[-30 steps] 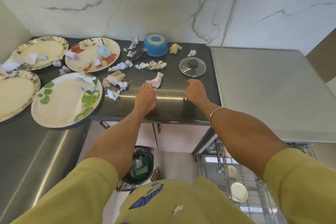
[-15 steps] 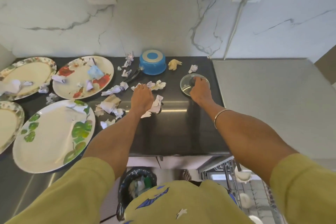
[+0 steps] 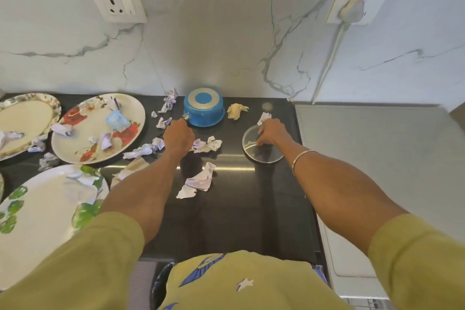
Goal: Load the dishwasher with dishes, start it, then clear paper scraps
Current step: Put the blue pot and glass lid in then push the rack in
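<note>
Both hands have reached deeper: left hand now grips the upturned blue saucepan's handle, right hand pinches the round glass lid's knob, ready for loading.

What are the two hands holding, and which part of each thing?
The right hand grips the glass lid by its dark knob on top. The left hand is curled round the handle of the upside-down blue pot, close to the pot's side.

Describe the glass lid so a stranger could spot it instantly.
Start at the black countertop and follow it to its right end, beside the grey appliance top. The glass lid lies flat there under the right hand. It is the only clear, round, metal-rimmed thing; the blue pot nearby is opaque.
</note>
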The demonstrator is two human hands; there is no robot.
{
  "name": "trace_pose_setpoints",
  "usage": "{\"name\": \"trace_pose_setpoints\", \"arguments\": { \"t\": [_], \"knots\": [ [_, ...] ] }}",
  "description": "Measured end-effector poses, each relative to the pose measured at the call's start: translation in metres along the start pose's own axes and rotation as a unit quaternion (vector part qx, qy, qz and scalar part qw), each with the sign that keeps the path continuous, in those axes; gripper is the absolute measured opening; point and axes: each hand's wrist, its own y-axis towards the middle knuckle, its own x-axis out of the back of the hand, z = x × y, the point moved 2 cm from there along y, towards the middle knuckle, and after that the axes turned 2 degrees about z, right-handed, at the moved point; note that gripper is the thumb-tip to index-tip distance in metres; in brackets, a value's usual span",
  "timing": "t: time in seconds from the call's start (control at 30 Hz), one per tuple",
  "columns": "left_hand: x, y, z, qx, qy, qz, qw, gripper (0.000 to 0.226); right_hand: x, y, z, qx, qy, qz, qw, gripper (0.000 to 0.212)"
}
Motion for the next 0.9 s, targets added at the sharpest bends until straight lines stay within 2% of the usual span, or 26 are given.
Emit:
{"name": "trace_pose_setpoints", "arguments": {
  "t": [0.13,0.27,0.47,0.67,0.9],
  "knots": [
    [-0.006,0.015,0.000,-0.028,0.011,0.014,0.999,0.021,0.005,0.009,0.001,-0.016,0.002,0.023,1.000,0.063],
    [-0.010,0.027,0.007,-0.029,0.010,0.077,0.997,0.037,0.002,0.006,0.001,-0.030,0.008,0.019,0.999,0.059],
    [-0.010,0.046,0.019,-0.025,0.010,0.064,0.998,0.052,-0.004,0.001,0.002,-0.034,0.009,-0.004,0.999,0.061],
    [-0.024,0.059,0.033,-0.025,0.076,0.089,0.993,0.048,-0.005,-0.003,-0.005,-0.081,0.055,-0.025,0.995,0.072],
    [-0.019,0.064,0.033,-0.062,0.061,0.085,0.993,0.052,-0.011,-0.008,-0.002,-0.087,0.061,-0.063,0.992,0.065]
  ]
}}
